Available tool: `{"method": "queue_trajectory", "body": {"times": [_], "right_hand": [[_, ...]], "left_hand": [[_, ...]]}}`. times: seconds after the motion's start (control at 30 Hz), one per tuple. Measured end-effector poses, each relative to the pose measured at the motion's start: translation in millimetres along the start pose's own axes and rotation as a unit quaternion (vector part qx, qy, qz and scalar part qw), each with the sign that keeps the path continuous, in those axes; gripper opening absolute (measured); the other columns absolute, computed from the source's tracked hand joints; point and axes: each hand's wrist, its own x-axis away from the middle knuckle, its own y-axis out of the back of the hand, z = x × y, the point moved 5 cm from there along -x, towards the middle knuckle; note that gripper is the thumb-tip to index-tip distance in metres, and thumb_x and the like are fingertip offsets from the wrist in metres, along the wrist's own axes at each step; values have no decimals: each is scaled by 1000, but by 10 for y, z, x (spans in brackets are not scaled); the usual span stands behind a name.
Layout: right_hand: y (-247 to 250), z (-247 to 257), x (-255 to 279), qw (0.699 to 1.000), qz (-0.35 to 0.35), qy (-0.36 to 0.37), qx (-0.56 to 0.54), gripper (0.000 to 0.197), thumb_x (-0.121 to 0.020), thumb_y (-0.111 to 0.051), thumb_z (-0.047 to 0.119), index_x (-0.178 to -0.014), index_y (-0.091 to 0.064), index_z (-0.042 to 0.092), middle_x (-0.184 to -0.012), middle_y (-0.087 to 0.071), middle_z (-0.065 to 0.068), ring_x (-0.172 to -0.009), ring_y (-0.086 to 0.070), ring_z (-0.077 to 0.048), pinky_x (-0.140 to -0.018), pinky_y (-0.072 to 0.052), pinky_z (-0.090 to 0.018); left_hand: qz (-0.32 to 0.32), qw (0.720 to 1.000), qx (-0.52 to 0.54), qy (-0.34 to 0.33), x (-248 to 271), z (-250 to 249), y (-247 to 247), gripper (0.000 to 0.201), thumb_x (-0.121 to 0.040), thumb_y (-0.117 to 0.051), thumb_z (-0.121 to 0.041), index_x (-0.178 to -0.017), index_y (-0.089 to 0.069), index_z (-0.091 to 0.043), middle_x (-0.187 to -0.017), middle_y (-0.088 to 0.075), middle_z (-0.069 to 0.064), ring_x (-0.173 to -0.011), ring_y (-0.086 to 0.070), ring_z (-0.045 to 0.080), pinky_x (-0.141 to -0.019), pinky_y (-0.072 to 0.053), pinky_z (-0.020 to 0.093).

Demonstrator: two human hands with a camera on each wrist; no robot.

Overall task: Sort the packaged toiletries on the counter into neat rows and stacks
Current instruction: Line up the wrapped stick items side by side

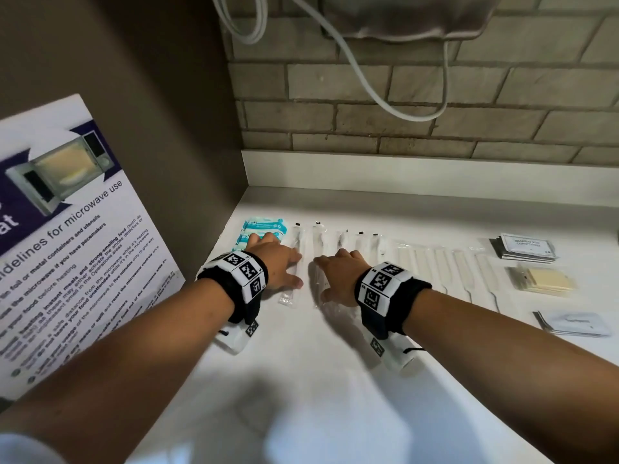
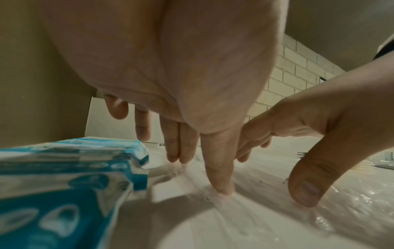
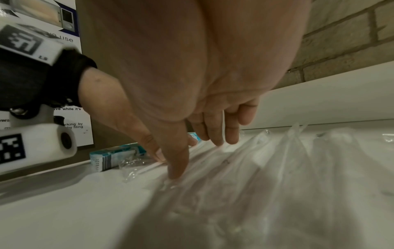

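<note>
On the white counter point(image 1: 335, 380) a row of clear-wrapped slim toiletries point(image 1: 338, 239) runs left to right. Two teal packets point(image 1: 264, 227) lie at its left end, close to the camera in the left wrist view point(image 2: 64, 176). My left hand point(image 1: 278, 259) lies flat with straight fingers partly over the teal packets, its thumb point(image 2: 221, 187) pressing the leftmost clear wrapper point(image 1: 291, 289). Beside it my right hand point(image 1: 338, 272) rests flat on the neighbouring wrappers point(image 3: 245, 168), thumb point(image 3: 177, 170) down on the plastic. Neither hand grips anything.
A microwave-use sign point(image 1: 67, 246) leans on the brown side wall at the left. Wrapped white combs point(image 1: 452, 269) continue the row to the right, followed by stacks of sachets point(image 1: 526, 247), yellowish packets point(image 1: 542, 281) and white sachets point(image 1: 572, 324). A cable point(image 1: 368, 85) hangs before the brick wall.
</note>
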Motion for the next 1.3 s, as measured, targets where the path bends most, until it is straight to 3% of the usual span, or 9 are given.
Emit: {"method": "queue_trajectory", "body": {"times": [0.27, 0.4, 0.47, 0.53, 0.6, 0.73, 0.93, 1.1, 1.3], "right_hand": [[11, 1, 25, 1000, 3, 4, -11, 66, -90, -59, 39, -144, -32, 12, -138, -52, -6, -131, -40, -29, -107, -31, -41], [66, -57, 97, 999, -27, 12, -31, 69, -90, -56, 41, -148, -27, 14, -143, -46, -6, -133, -38, -30, -109, -28, -42], [107, -168, 157, 998, -46, 5, -33, 70, -92, -53, 43, -150, -25, 16, -150, -39, -4, -137, -34, -28, -112, -25, -42], [120, -329, 217, 998, -49, -17, -23, 70, -91, -51, 48, -150, -27, 19, -152, -36, -2, -138, -32, -27, -113, -23, -41], [84, -488, 261, 999, -33, -41, -11, 71, -88, -52, 53, -148, -32, 21, -148, -42, -1, -136, -33, -26, -112, -24, -41], [-30, -619, 322, 998, 4, -57, 14, 75, -80, -57, 61, -143, -40, 24, -143, -48, 0, -134, -35, -26, -111, -27, -41], [-123, -649, 321, 998, 14, -62, -3, 72, -79, -62, 58, -138, -45, 22, -136, -54, 2, -130, -39, -26, -108, -30, -40], [-162, -661, 235, 996, 27, -75, -28, 84, -67, -69, 58, -140, -39, 29, -131, -55, -1, -127, -40, -27, -105, -35, -40], [-135, -651, 232, 998, 13, -62, -10, 75, -74, -69, 50, -139, -42, 23, -129, -57, 0, -127, -41, -26, -105, -32, -38]], "left_hand": [[-3, 1000, -12, -6, -14, -21, 21, 61, -76, -52, -69, -130, -49, -40, -138, -50, 6, -134, -28, 28, -102, -24, 46], [-8, 1000, 3, -7, 9, -25, 101, 40, -76, -53, -67, -97, -50, -33, -129, -55, 5, -135, -29, 29, -102, -22, 47], [-21, 1000, 17, -11, -1, -59, 137, 53, -73, -51, -71, -114, -52, -37, -133, -53, 4, -136, -28, 29, -105, -22, 46], [-42, 998, 29, -24, 8, -170, 197, 69, -74, -50, -73, -135, -43, -42, -143, -46, 4, -139, -23, 28, -108, -20, 46], [-50, 997, 26, -55, 65, -375, 269, 69, -80, -52, -67, -142, -38, -39, -149, -39, 2, -141, -18, 28, -110, -17, 45], [-46, 990, -22, -131, 151, -802, 257, 69, -84, -51, -62, -144, -40, -29, -154, -35, -7, -146, -12, 27, -114, -10, 47], [-32, 988, -62, -140, 150, -931, 161, 70, -87, -46, -62, -147, -35, -26, -158, -28, -5, -148, -7, 29, -116, -6, 51], [-19, 989, -65, -129, 109, -860, 153, 69, -85, -49, -61, -145, -37, -28, -157, -31, -6, -148, -7, 29, -116, -5, 52], [1, 991, -63, -122, 51, -834, 148, 69, -85, -50, -62, -145, -36, -30, -156, -30, -9, -148, -6, 28, -115, -5, 51]]}}
